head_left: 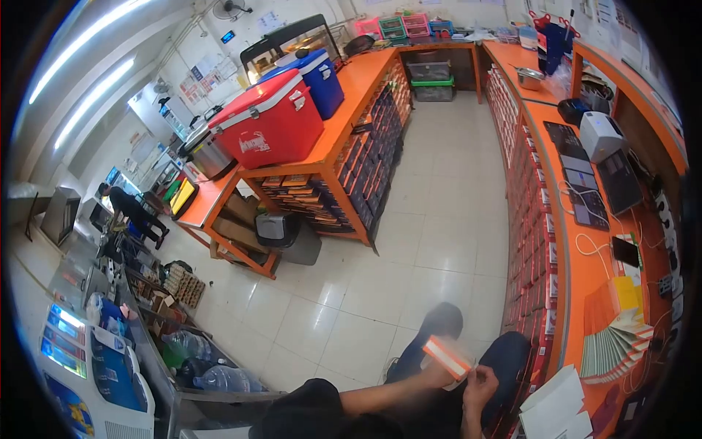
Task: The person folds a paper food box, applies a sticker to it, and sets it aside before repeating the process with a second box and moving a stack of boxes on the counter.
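Observation:
My left hand [436, 375] is closed around a flat orange-and-white striped packet [447, 356], held above my lap. Its exact kind is not clear, and haze blurs the area around it. Beside its lower right end, my right hand [480, 385] is closed in a pinch; the fingertips meet near the packet's edge, and what lies between them is too small to make out. My dark-trousered knees [504, 358] are just beyond the hands.
To the right, an orange counter [578, 278] carries fanned green-and-white booklets [618, 344], white papers [559, 406], a phone [625, 251] and a white printer [601, 137]. Ahead are a red cooler [267, 121] and a trash bin [289, 238]. Large plastic bottles [223, 378] lie left. A person [131, 212] bends far left.

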Demonstrator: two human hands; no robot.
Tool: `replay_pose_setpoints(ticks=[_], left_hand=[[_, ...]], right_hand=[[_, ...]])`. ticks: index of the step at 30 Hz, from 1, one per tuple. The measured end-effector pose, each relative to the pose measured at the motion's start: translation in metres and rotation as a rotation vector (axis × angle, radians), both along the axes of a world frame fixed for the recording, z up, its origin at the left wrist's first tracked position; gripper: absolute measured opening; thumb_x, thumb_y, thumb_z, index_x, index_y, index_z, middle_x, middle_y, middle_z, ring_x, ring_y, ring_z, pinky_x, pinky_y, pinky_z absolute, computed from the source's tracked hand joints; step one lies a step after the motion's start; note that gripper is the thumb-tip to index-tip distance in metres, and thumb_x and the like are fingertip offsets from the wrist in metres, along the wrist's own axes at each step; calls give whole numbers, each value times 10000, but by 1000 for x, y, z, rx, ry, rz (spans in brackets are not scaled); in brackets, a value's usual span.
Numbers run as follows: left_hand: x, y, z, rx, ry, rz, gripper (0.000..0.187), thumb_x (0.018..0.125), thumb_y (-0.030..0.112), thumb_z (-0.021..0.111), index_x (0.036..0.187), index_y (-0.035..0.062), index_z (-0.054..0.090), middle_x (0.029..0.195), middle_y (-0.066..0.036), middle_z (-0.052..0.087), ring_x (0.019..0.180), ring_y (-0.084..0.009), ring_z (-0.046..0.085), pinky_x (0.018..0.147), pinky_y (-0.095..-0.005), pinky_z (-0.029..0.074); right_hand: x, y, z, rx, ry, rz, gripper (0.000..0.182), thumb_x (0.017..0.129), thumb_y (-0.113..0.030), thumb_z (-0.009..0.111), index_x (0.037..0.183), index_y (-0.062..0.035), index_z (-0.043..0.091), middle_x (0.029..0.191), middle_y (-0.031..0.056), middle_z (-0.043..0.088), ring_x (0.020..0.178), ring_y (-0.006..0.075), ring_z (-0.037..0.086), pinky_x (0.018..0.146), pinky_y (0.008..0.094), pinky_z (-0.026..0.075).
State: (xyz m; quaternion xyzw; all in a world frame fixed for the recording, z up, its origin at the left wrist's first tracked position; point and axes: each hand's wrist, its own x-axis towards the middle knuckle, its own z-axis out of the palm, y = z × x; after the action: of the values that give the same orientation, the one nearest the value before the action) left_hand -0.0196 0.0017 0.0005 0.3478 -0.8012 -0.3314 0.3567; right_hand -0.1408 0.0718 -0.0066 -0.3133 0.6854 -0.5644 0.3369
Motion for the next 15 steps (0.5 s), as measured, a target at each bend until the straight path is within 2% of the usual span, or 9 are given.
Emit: replay_pose_setpoints(ticks=[4, 6, 7, 9, 10, 12, 14, 15], left_hand=[[8, -8, 0, 66, 14, -14, 164, 749, 184, 676, 727, 53, 579, 725, -99, 586, 666, -287, 570, 594, -419, 421], [15, -18, 24, 450, -375, -184, 356, 890, 332, 678, 1102, 53, 618, 1053, -125, 636, 1009, -278, 613, 856, -407, 484], [15, -20, 21, 447, -379, -193, 356, 890, 332, 678, 1102, 53, 618, 1053, -125, 636, 1009, -278, 613, 856, -407, 484], [17, -23, 5, 759, -196, -198, 375, 884, 347, 684, 1115, 60, 617, 1062, -115, 635, 994, -252, 623, 835, -392, 500], [19, -20, -4, 765, -203, -218, 375, 884, 347, 684, 1115, 60, 617, 1062, -115, 635, 994, -252, 623, 835, -392, 500], [22, -12, -14, 332, -167, -195, 334, 883, 317, 686, 1084, 58, 620, 988, -108, 646, 906, -233, 641, 754, -371, 522], [17, -7, -3, 323, -153, -228, 306, 876, 285, 694, 1068, 56, 625, 988, -109, 653, 896, -231, 642, 752, -367, 522], [9, -7, 16, 408, -231, -190, 294, 871, 279, 695, 1053, 58, 627, 1004, -110, 655, 921, -234, 639, 774, -378, 513]], right_hand=[[-8, 0, -10, -26, -58, 67, 86, 806, 45, 678, 785, 51, 594, 799, 61, 593, 738, 108, 569, 682, 239, 461], [-10, -1, -11, -48, -43, 88, 87, 802, 25, 699, 786, 59, 621, 831, 78, 622, 736, 111, 567, 689, 247, 463], [-10, -2, -9, -49, -44, 78, 87, 802, 25, 699, 786, 59, 621, 831, 78, 622, 736, 111, 567, 689, 247, 463], [-10, -4, 2, -36, -113, 102, 79, 792, 10, 706, 792, 60, 646, 817, 57, 621, 750, 100, 564, 692, 235, 440], [-11, -4, 3, -29, -114, 82, 79, 792, 10, 706, 792, 60, 646, 817, 57, 621, 750, 100, 564, 692, 235, 440], [-13, -3, 7, -71, -215, 163, 116, 818, -26, 727, 863, 65, 671, 867, 93, 660, 773, 112, 590, 706, 242, 472], [-13, 1, 12, 0, -228, 131, 103, 826, -15, 712, 877, 66, 676, 853, 88, 661, 781, 111, 600, 712, 237, 476], [-12, 1, 6, 60, -264, 83, 94, 827, -5, 704, 878, 68, 675, 861, 89, 662, 780, 112, 604, 713, 237, 479]])
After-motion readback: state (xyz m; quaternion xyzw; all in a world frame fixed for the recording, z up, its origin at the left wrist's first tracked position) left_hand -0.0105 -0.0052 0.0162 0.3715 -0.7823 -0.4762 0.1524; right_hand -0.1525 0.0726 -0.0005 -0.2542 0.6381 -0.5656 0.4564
